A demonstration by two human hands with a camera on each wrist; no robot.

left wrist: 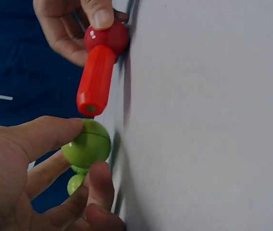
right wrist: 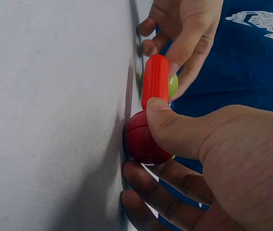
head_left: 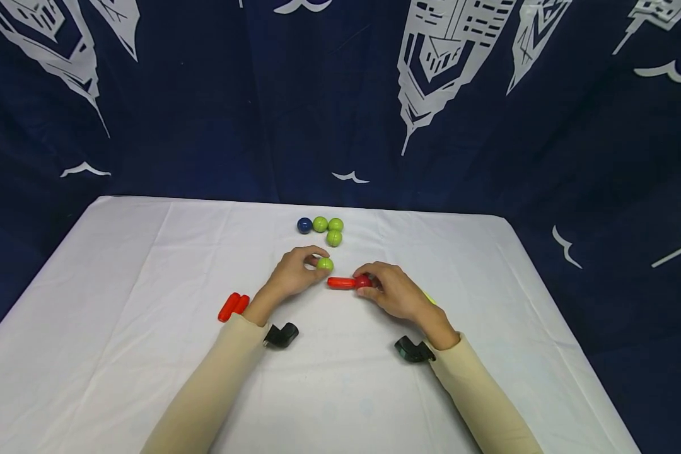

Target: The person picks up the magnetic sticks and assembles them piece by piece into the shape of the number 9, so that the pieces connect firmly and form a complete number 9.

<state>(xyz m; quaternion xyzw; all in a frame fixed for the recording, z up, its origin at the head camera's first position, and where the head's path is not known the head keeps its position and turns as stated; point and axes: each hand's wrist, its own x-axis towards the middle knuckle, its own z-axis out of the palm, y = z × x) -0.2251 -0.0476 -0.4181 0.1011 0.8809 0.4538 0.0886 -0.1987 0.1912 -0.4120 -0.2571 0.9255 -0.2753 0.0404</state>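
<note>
My left hand (head_left: 295, 272) pinches a green ball (left wrist: 89, 147) between thumb and fingers, over the middle of the table. My right hand (head_left: 394, 291) grips a dark red ball (right wrist: 145, 139) with its thumb on top. A bright red rod (head_left: 340, 283) sticks out from that ball toward the left hand, and the two are joined end to surface. In the left wrist view the rod's free end, with a small green spot in it, is close to the green ball. A yellow piece (head_left: 429, 297) shows partly behind the right wrist.
Two red rods (head_left: 229, 307) lie side by side by the left wrist. Farther back, a dark blue ball (head_left: 304, 225) and several green balls (head_left: 334, 238) sit close together. A white cloth (head_left: 147, 265) covers the table, with a dark blue curtain (head_left: 329, 126) behind it.
</note>
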